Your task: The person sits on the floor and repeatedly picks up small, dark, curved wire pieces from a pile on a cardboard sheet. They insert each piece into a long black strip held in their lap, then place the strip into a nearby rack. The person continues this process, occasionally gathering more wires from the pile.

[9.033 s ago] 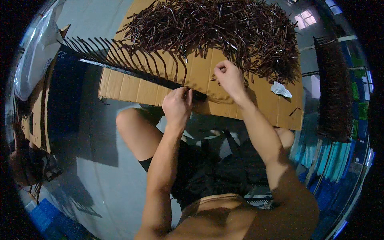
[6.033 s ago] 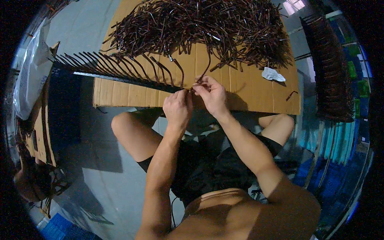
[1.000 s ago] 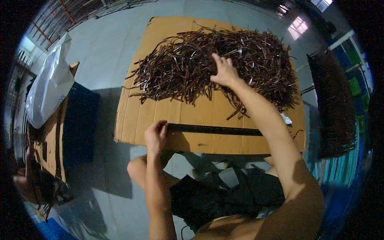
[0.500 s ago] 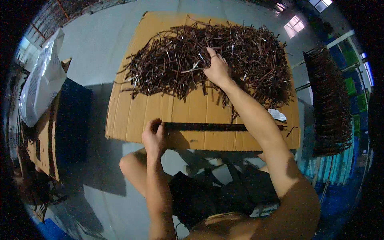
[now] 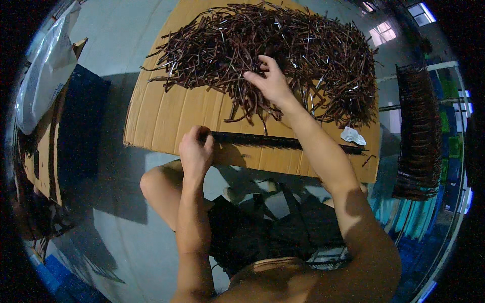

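Pile of brown strips (image 5: pixel 217 50), upper middle, now trails nearer the black bar (image 5: pixel 257 140) at frame centre, handier to work, my right hand (image 5: pixel 273 85) drawn back, thumb and forefinger wide, left hand (image 5: pixel 196 152) pinching the bar's left end.

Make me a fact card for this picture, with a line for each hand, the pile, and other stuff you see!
Left hand: pinching the bar's left end
Right hand: at the pile, thumb and fingers apart
Bar: long, black, partly behind the right forearm
Pile: many thin brown sticks, tangled
Cardboard: tan, under the pile
Scrap: white, crumpled, near the bar's right end
Bag: clear-whitish plastic, far left
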Demonstrator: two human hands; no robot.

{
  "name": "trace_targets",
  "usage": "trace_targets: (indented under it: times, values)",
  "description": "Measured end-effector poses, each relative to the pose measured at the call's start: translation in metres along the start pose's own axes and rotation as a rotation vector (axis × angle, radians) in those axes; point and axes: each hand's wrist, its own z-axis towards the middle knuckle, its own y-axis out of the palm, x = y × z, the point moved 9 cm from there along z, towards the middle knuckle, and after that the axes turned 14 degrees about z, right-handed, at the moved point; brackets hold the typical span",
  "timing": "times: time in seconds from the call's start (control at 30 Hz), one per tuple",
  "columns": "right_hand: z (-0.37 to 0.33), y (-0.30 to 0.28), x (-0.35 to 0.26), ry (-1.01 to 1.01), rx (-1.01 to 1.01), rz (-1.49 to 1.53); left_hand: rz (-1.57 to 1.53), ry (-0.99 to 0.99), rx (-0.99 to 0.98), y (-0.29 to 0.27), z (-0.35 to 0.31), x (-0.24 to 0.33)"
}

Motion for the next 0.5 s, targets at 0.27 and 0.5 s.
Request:
trace_targets:
  times: [0.27, 0.5]
  values:
    - [-0.028, -0.03, -0.022, -0.247, 0.08, -0.394, -0.064, -0.105, 0.101, -0.026, -0.001, -0.019]
    - [-0.062, 0.062, -0.015, -0.357, -0.373, -0.855, -0.085, -0.136, 0.236, -0.034, 0.006, -0.04]
